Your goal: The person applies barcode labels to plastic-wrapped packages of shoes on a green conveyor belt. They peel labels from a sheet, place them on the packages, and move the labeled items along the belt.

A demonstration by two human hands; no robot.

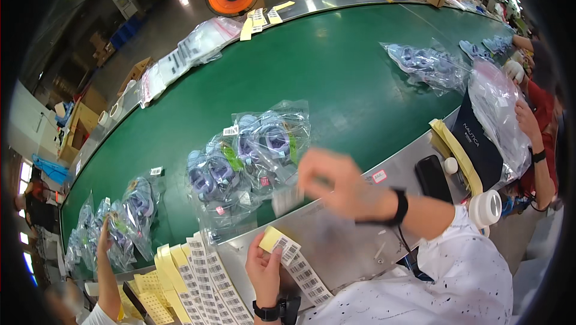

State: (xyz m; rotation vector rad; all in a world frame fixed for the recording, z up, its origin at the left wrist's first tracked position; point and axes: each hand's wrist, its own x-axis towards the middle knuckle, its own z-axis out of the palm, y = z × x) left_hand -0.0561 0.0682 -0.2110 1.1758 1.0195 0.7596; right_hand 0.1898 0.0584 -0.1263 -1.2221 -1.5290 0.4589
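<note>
My left hand point(264, 268) is closed on a sheet of barcode labels point(307, 281) with a bare yellow backing end, just over the metal ledge. My right hand point(339, 186) is smeared by motion, its thumb and fingers curved, above the belt's near edge. By its fingertips is a blurred pale patch point(287, 201); I cannot tell whether it is held. Ahead lie two clear bags of blue-purple sandals, the right bag point(273, 136) beside the left bag point(213, 175). Green tags and a white barcode label point(230, 131) show on them.
More label strips point(207, 277) lie left of my left hand. On the ledge to my right are a black phone point(433, 179) and a white roll point(485, 208). Co-workers' hands point(528, 122) handle bags at right, and another hand point(104, 238) touches bagged sandals at left. The green belt point(336, 85) stretches ahead.
</note>
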